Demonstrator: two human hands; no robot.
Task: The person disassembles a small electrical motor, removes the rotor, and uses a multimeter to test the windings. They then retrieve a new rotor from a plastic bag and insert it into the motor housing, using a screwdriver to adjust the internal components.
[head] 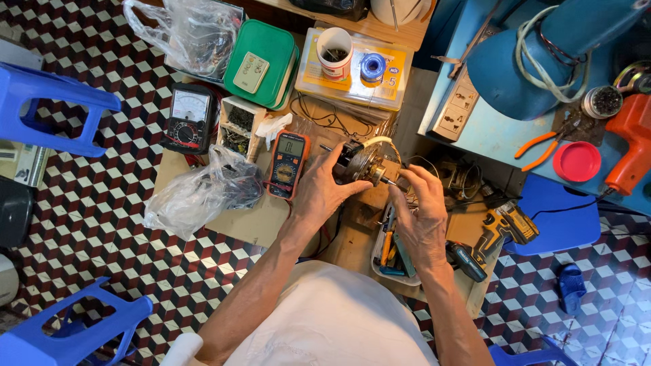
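Observation:
My left hand grips the dark round body of a small electric motor from the left, over a low wooden work board. My right hand is at the motor's right end, its fingers pinched around the metal shaft. A white sleeved wire curves over the top of the motor. An orange digital multimeter lies just left of my left hand. Below my hands a small tray of hand tools is partly hidden by my right wrist.
A black analog meter, two plastic bags, a green lidded box and a white cup sit behind. A cordless drill lies right. Blue stools stand left; the blue bench holds orange pliers and a power strip.

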